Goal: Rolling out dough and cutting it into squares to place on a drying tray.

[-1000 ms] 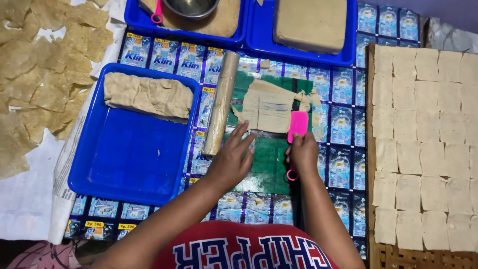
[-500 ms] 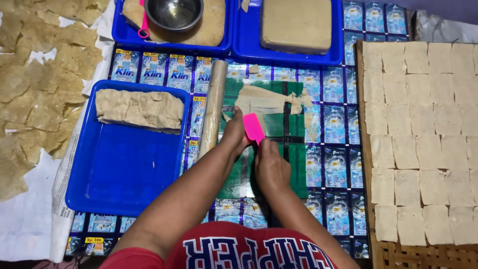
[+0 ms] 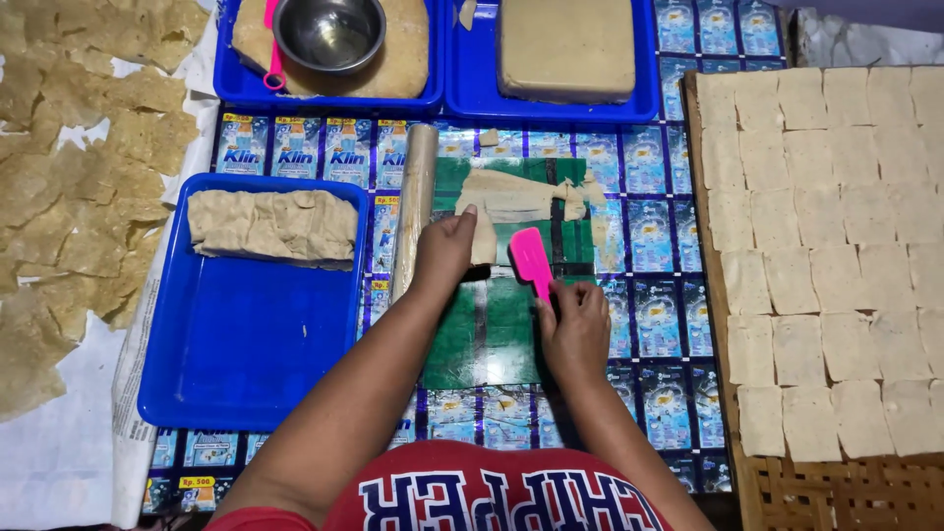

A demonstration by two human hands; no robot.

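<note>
1. Your right hand (image 3: 575, 329) grips the handle of a pink flat-bladed plastic scraper (image 3: 531, 261), fingers curled tight around it; the blade points up and away from you, tilted over the green mat.
2. Your left hand (image 3: 444, 254) rests with its fingers held close together, pressing on the near end of a thin beige sheet of dough (image 3: 511, 202). Whether the fingertips pinch the sheet or only lie on it, you cannot tell.
3. The dough lies crumpled across the far part of a dark green work mat (image 3: 492, 334), which sits on a table covering of blue printed sachets (image 3: 659, 324).
4. A wrapped rolling pin (image 3: 414, 206) lies just beside your left hand, along the mat's left edge.
5. To your left, a blue plastic tray (image 3: 246, 344) holds a folded stack of beige sheets (image 3: 272, 224) at its far end.
6. To your right, a woven rack (image 3: 836, 492) carries rows of pale cut squares (image 3: 836, 246).
7. At the far edge, two more blue trays hold a steel bowl (image 3: 329, 31) and a tan dough block (image 3: 567, 46).
</note>
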